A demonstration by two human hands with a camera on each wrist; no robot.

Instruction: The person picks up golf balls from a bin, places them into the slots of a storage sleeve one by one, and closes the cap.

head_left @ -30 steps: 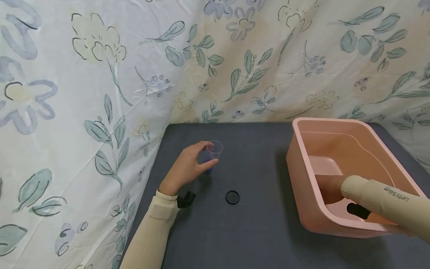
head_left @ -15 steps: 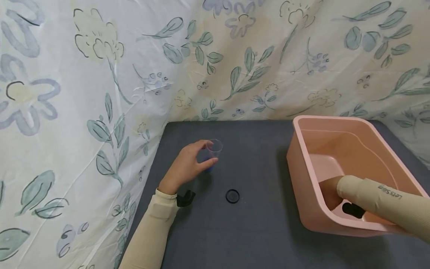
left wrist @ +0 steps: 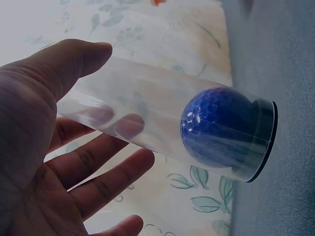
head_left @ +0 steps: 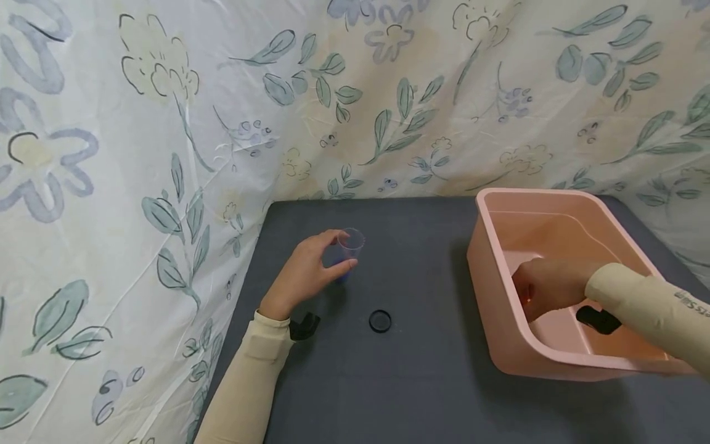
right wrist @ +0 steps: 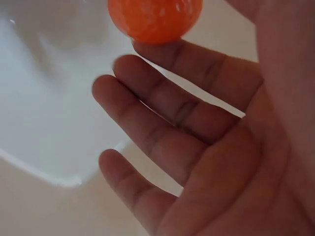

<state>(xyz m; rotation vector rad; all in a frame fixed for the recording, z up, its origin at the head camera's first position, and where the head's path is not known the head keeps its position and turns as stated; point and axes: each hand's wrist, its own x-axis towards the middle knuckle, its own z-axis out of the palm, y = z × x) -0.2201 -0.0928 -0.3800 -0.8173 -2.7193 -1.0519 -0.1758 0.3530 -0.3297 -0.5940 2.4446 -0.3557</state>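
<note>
My left hand (head_left: 305, 271) grips a clear tube (left wrist: 147, 101) near its rim, thumb on one side and fingers on the other. At the tube's bottom, by a dark base, sits a blue golf ball (left wrist: 216, 128). The tube stands upright on the dark table (head_left: 416, 370). Inside the pink bin (head_left: 493, 327), my right hand (head_left: 554, 283) pinches an orange golf ball (right wrist: 155, 19) at its fingertips. The right wrist view cuts off the ball's top; in the head view, the hand hides most of it.
A small round black cap (head_left: 379, 321) lies on the table between the left hand and the bin. The bin's high walls surround the right hand. Floral cloth (head_left: 310, 123) hangs behind and to the left of the table.
My right hand has risen from deeper in the bin, and more of it shows, with a glimpse of orange at its fingers. The left hand keeps its hold on the tube.
</note>
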